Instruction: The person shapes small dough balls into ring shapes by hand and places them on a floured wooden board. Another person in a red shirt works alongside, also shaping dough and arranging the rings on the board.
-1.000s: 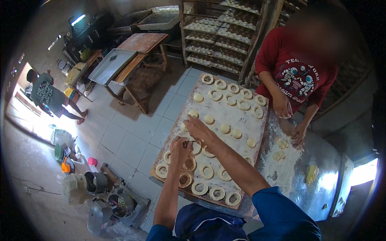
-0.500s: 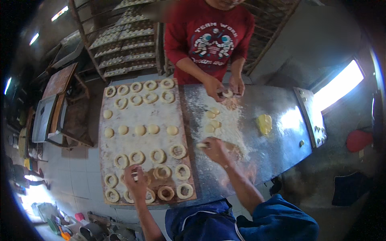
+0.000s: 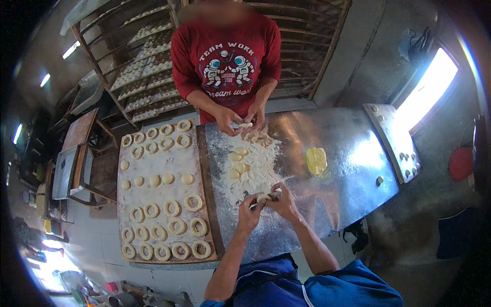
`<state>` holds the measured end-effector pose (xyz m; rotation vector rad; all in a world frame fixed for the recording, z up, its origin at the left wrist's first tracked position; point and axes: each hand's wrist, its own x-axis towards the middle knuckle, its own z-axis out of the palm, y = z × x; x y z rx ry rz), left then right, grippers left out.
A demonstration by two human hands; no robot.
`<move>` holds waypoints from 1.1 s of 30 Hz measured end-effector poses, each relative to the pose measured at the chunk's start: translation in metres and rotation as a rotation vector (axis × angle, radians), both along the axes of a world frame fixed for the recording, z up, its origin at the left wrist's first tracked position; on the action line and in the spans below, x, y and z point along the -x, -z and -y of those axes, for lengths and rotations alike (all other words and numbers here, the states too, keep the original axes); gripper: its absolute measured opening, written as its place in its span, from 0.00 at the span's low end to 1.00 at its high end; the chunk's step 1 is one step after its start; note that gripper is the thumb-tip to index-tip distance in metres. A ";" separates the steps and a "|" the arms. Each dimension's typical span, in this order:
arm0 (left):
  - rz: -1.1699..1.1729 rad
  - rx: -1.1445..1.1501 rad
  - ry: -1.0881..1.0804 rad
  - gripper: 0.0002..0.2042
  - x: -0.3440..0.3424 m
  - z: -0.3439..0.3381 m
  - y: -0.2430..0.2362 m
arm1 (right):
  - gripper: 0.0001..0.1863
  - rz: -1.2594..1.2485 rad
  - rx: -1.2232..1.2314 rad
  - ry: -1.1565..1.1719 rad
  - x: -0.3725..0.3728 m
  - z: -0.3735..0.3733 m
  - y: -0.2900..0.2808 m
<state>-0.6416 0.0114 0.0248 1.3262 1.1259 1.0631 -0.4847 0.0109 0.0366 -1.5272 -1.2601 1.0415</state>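
My left hand [image 3: 250,212] and my right hand [image 3: 284,201] meet over the floured part of the steel table [image 3: 332,184], both closed on one small piece of dough [image 3: 264,197]. Just beyond them lie a few round dough pieces [image 3: 237,162] in a patch of flour. To my left a wooden board [image 3: 161,192] carries several dough rings and some plain rounds. Across the table a person in a red shirt [image 3: 225,56] works another bit of dough with both hands [image 3: 240,120].
A yellow lump of dough or fat [image 3: 316,159] lies on the bare steel to the right. A metal tray [image 3: 394,140] with small pieces sits at the table's right end. Racks [image 3: 138,77] holding filled trays stand behind the board. A bright window [image 3: 427,89] is at right.
My left hand has come off the board of rings and joined my right hand over the flour. Both now hold a piece of dough. The view has swung right toward the table.
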 end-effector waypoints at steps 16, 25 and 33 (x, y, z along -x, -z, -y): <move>0.959 0.295 -0.020 0.12 -0.006 0.042 0.001 | 0.21 -0.078 0.177 -0.219 -0.006 0.015 0.023; -0.335 -0.420 -0.357 0.13 0.038 0.022 0.037 | 0.22 0.583 -0.579 -0.381 0.068 0.004 0.028; 0.503 0.047 -0.494 0.14 0.106 0.018 0.008 | 0.36 0.185 0.174 -0.417 0.159 -0.002 -0.021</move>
